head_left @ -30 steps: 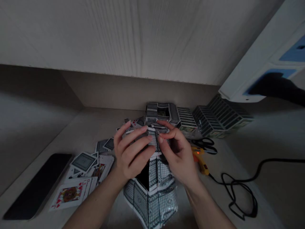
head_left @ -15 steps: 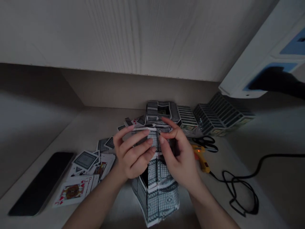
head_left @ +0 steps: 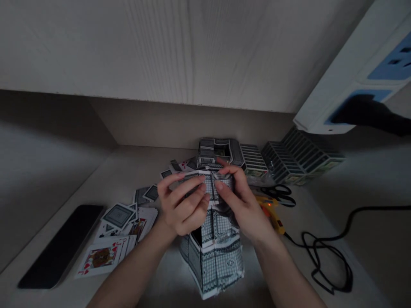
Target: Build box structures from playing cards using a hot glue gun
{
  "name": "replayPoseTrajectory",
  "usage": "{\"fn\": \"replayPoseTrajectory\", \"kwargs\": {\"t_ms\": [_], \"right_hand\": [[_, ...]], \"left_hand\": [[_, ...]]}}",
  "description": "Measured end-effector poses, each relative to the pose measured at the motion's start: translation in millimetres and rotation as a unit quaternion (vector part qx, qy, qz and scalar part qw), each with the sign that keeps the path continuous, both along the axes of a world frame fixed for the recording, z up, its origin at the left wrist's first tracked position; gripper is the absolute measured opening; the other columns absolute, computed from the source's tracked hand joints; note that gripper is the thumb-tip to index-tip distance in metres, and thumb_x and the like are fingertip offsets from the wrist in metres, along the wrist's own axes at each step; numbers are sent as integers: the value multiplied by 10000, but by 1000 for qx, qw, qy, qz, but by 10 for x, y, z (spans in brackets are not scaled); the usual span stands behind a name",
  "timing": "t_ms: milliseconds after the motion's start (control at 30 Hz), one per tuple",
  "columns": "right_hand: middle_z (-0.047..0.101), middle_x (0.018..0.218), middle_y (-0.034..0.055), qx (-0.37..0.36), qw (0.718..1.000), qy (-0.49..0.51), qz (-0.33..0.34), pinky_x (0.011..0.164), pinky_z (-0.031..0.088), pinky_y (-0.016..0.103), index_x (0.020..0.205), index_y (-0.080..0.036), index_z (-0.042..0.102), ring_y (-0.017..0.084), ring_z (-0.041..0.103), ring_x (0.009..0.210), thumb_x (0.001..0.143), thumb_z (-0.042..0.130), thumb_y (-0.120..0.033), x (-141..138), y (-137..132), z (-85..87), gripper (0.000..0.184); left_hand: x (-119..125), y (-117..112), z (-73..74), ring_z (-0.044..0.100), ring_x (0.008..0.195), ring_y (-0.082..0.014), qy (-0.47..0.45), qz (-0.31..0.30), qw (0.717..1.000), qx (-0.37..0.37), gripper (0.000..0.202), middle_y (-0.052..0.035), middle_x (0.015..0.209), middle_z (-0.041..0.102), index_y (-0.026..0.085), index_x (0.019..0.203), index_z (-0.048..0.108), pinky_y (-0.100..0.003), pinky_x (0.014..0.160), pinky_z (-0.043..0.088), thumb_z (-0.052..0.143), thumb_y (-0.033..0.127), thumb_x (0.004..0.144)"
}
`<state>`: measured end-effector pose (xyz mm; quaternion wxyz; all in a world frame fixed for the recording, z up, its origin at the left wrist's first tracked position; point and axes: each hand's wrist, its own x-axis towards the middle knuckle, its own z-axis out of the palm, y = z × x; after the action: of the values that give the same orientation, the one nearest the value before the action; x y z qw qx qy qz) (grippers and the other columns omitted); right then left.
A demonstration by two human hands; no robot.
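A model built of folded playing cards (head_left: 221, 261), with blue-grey patterned backs and white edges, stands in front of me. At its upper part, my left hand (head_left: 184, 201) grips the left side with bent fingers across its front. My right hand (head_left: 245, 201) holds the upper right side, thumb on the patterned face and index finger at the top edge. The parts under my palms are hidden. Close behind the model lies another folded-card piece (head_left: 236, 152) with a rectangular opening.
Loose playing cards (head_left: 102, 256) and a black phone (head_left: 61, 248) lie at left. To the right are black scissors (head_left: 282, 192), a yellow glue gun (head_left: 272, 216) with a lit orange light, and its looped cable (head_left: 314, 256). Card-box stacks (head_left: 308, 158) stand behind, below a power strip (head_left: 346, 85).
My right thumb and index finger have moved apart from a pinch at the model's upper front. My left hand has shifted slightly right, and the view has moved a little.
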<state>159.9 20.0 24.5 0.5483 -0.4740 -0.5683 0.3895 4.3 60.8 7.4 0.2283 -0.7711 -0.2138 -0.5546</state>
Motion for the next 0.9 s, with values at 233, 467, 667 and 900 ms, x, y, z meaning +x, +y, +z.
{"fn": "replayPoseTrajectory", "kwargs": {"t_ms": [233, 467, 667, 900], "right_hand": [[520, 1047, -13, -52, 997, 29, 52, 886, 414, 320, 1059, -324, 464, 183, 504, 977, 852, 562, -373, 63, 36, -29, 234], [549, 1022, -22, -51, 993, 56, 92, 820, 437, 303, 977, -313, 504, 179, 519, 935, 841, 579, -354, 50, 14, -38, 161], [569, 992, -17, -59, 988, 93, 104, 793, 469, 307, 950, -304, 495, 174, 541, 913, 818, 622, -367, 25, -5, -35, 194], [564, 963, -26, -68, 984, 112, 118, 801, 465, 298, 938, -307, 503, 166, 538, 904, 810, 646, -342, 51, 7, -45, 195]], "left_hand": [[3, 0, 103, 633, 900, -146, -7, -28, 999, 18, 218, 63, 739, 668, 229, 706, 519, -344, 801, 474, 658, 65, 738], [-37, -29, 109, 634, 895, -148, -19, -25, 999, 9, 232, 56, 748, 660, 222, 703, 504, -352, 790, 488, 651, 45, 732], [-53, -30, 94, 638, 892, -145, -17, -44, 999, 11, 258, 54, 763, 651, 214, 675, 484, -367, 809, 475, 645, 15, 711], [-45, -28, 84, 640, 862, -140, -10, -37, 999, 14, 258, 64, 753, 650, 222, 684, 485, -358, 788, 484, 657, 32, 712]]}}
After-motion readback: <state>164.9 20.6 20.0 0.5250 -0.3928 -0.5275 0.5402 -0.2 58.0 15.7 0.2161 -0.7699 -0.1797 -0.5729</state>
